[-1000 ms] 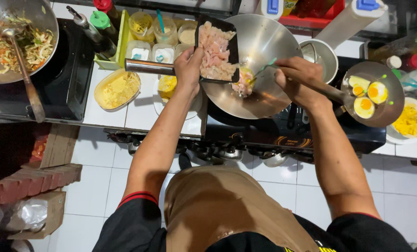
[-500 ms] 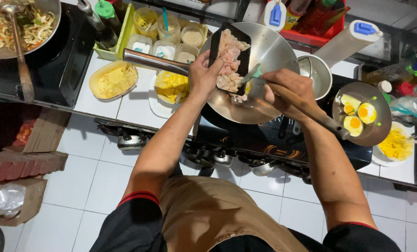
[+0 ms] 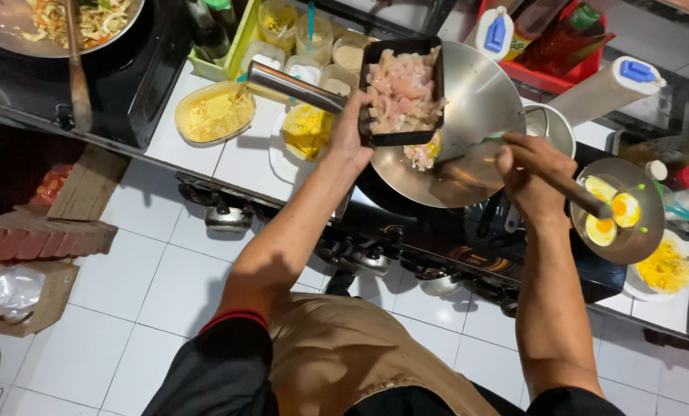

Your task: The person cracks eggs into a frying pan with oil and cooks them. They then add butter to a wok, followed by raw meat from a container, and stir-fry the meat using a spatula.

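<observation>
My left hand [image 3: 350,139] grips a black rectangular tray [image 3: 403,91] of raw pale chicken pieces, tilted over a large steel wok [image 3: 483,100]. A few chicken pieces [image 3: 420,157] lie in the wok just below the tray's edge. My right hand [image 3: 531,176] is closed on a thin utensil with a green handle [image 3: 479,143] that reaches toward the chicken in the wok. The wok's metal handle [image 3: 294,85] points left, past my left hand.
A small pan with halved boiled eggs [image 3: 618,217] sits at right, its handle passing under my right hand. A yellow dish [image 3: 215,112], condiment tubs [image 3: 313,35], a second wok of noodles [image 3: 59,23] with a ladle, bottles and a red crate [image 3: 560,46] line the counter.
The tray of chicken has been lifted and tipped further over the wok, and some pieces have dropped in. My right hand has stayed near the wok's rim with the utensil.
</observation>
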